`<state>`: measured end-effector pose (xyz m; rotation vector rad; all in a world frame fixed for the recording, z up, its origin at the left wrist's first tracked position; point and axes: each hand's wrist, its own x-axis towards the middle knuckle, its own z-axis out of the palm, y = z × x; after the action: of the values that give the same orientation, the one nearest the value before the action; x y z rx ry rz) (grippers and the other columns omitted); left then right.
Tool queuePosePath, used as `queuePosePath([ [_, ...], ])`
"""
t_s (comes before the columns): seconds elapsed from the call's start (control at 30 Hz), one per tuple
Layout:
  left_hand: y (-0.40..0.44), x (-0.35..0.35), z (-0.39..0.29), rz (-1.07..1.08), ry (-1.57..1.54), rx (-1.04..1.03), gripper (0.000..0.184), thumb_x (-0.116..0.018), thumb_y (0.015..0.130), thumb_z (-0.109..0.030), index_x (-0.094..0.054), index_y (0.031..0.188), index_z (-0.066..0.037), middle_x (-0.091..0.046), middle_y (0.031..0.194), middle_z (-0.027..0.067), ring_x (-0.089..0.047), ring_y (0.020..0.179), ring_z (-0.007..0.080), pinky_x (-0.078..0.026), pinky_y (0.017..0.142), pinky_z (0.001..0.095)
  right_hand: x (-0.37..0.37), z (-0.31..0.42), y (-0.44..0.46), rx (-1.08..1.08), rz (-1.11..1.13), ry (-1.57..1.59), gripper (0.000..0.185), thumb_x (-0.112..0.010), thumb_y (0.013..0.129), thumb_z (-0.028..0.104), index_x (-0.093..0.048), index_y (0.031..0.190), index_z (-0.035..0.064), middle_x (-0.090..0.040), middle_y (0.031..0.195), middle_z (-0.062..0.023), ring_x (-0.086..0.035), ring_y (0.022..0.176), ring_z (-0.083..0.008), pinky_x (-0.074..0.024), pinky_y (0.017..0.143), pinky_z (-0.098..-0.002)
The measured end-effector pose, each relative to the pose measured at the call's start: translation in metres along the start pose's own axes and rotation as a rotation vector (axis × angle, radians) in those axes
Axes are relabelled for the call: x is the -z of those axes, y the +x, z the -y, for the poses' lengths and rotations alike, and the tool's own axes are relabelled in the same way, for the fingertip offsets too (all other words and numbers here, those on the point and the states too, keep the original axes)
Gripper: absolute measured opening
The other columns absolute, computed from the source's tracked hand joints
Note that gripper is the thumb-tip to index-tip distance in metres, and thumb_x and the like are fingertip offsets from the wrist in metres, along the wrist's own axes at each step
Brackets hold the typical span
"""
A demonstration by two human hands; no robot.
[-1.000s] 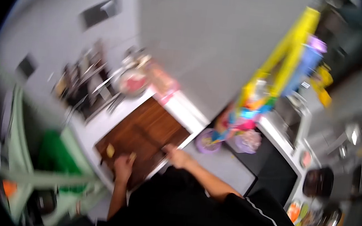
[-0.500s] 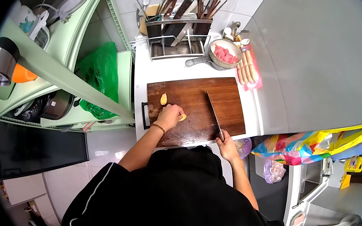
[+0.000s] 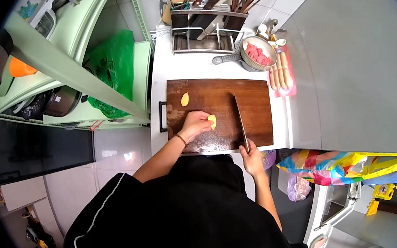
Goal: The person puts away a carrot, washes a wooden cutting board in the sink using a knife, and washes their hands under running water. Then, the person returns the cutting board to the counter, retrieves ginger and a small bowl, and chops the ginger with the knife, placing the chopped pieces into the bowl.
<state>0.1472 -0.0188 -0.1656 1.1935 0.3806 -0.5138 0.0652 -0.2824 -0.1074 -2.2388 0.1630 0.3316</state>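
My left hand (image 3: 196,125) is closed around a yellow piece of ginger (image 3: 212,120), whose pale face points up and to the right. Both are over the lower middle of a dark wooden cutting board (image 3: 207,87). A second ginger piece (image 3: 185,99) lies on the board beyond that hand. At the board's lower right, my right hand (image 3: 253,158) grips the handle of a kitchen knife (image 3: 239,115). Its blade appears nearly edge-on, pointing away from me over the board, apart from the ginger.
Behind the board stand a rack of knives and chopsticks (image 3: 207,27), a handled bowl of raw meat (image 3: 258,53) and packed sausages (image 3: 281,74). Green shelving (image 3: 76,83) with a green plastic bag (image 3: 114,70) borders the left; a grey panel (image 3: 355,78) rises at right.
My left hand has turned and moved slightly right with the ginger, so more of the ginger's pale face shows. The knife keeps about the same pose. The camera view has shifted a little.
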Motion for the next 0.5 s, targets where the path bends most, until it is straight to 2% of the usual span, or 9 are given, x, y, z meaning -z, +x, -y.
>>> queuePosePath([
  [0.03,0.002,-0.005,0.006,-0.048,0.023,-0.05,0.03,-0.073,0.088,0.0,-0.061,0.116,0.002,-0.07,0.104,0.0124,-0.07,0.091,0.0185,-0.06,0.077,0.0318,0.007,0.024,-0.007,0.038,-0.096,-0.116,0.036,-0.065,0.099,0.027,-0.063,0.124,0.0012,-0.07,0.088,-0.0174,-0.07,0.084,-0.0276,-0.054,0.079,-0.0376],
  [0.13,-0.012,-0.018,-0.005,-0.272,0.613,-0.249,0.042,-0.076,0.084,-0.007,-0.056,0.121,-0.004,-0.068,0.109,0.0197,-0.071,0.092,0.0358,-0.059,0.079,0.0431,0.012,0.033,-0.013,-0.125,-0.054,0.025,0.037,-0.066,0.098,0.032,-0.067,0.121,0.0034,-0.072,0.095,-0.0219,-0.072,0.089,-0.0302,-0.0539,0.081,-0.0408],
  [0.17,-0.024,-0.023,-0.01,-0.375,0.884,-0.453,0.048,-0.076,0.082,-0.011,-0.053,0.124,-0.01,-0.063,0.114,0.02,-0.066,0.098,0.0416,-0.055,0.083,0.0493,0.011,0.036,-0.014,-0.222,-0.014,0.053,0.03,-0.065,0.098,0.029,-0.068,0.11,0.001,-0.069,0.077,-0.0172,-0.068,0.069,-0.0239,-0.0532,0.068,-0.0398],
  [0.27,-0.047,-0.009,-0.027,-0.206,1.255,-0.47,0.041,-0.073,0.083,-0.01,-0.056,0.12,-0.009,-0.06,0.115,0.0156,-0.064,0.103,0.0387,-0.055,0.082,0.0496,-0.001,0.045,-0.015,-0.094,-0.046,0.038,0.026,-0.064,0.098,0.024,-0.067,0.103,-0.0015,-0.065,0.069,-0.0153,-0.066,0.061,-0.023,-0.0514,0.062,-0.0407],
  [0.3,-0.04,0.006,-0.016,-0.148,1.256,-0.706,0.031,-0.073,0.083,-0.009,-0.063,0.113,-0.009,-0.059,0.111,0.0114,-0.062,0.104,0.034,-0.055,0.084,0.047,-0.002,0.05,-0.018,-0.088,-0.048,-0.022,0.024,-0.063,0.097,0.021,-0.065,0.098,-0.0034,-0.065,0.071,-0.0176,-0.068,0.064,-0.0288,-0.0514,0.063,-0.0416],
  [0.33,-0.038,0.015,-0.018,-0.06,1.263,-0.806,0.026,-0.072,0.084,-0.009,-0.065,0.109,-0.008,-0.059,0.111,0.0104,-0.062,0.105,0.0326,-0.055,0.086,0.0459,-0.01,0.033,-0.014,0.031,-0.071,-0.104,0.022,-0.062,0.097,0.019,-0.064,0.103,-0.0019,-0.063,0.072,-0.0202,-0.067,0.068,-0.0363,-0.0517,0.065,-0.0441],
  [0.4,-0.026,0.027,-0.028,0.11,1.264,-1.013,0.016,-0.071,0.085,-0.008,-0.07,0.101,-0.008,-0.06,0.111,0.0086,-0.061,0.106,0.0297,-0.055,0.089,0.0436,-0.014,0.044,-0.015,0.025,-0.041,-0.089,0.022,-0.061,0.096,0.016,-0.06,0.112,0.0008,-0.064,0.075,-0.0231,-0.067,0.073,-0.042,-0.0519,0.067,-0.0468],
  [0.43,-0.02,0.029,-0.029,0.138,1.242,-1.098,0.011,-0.07,0.084,-0.009,-0.073,0.095,-0.007,-0.061,0.108,0.0063,-0.061,0.104,0.0259,-0.054,0.092,0.0398,-0.018,0.046,-0.014,0.046,-0.045,-0.066,0.021,-0.061,0.097,0.016,-0.058,0.111,0.001,-0.062,0.074,-0.0207,-0.064,0.069,-0.0374,-0.0507,0.066,-0.0447],
  [0.5,-0.005,0.033,-0.024,0.198,1.309,-1.11,0.011,-0.069,0.082,-0.009,-0.073,0.092,-0.007,-0.062,0.106,0.0049,-0.061,0.103,0.0242,-0.055,0.09,0.0377,-0.022,0.047,-0.012,0.087,-0.059,-0.021,0.019,-0.059,0.098,0.015,-0.055,0.11,0.0014,-0.058,0.07,-0.0159,-0.058,0.062,-0.0282,-0.0484,0.063,-0.0406],
])
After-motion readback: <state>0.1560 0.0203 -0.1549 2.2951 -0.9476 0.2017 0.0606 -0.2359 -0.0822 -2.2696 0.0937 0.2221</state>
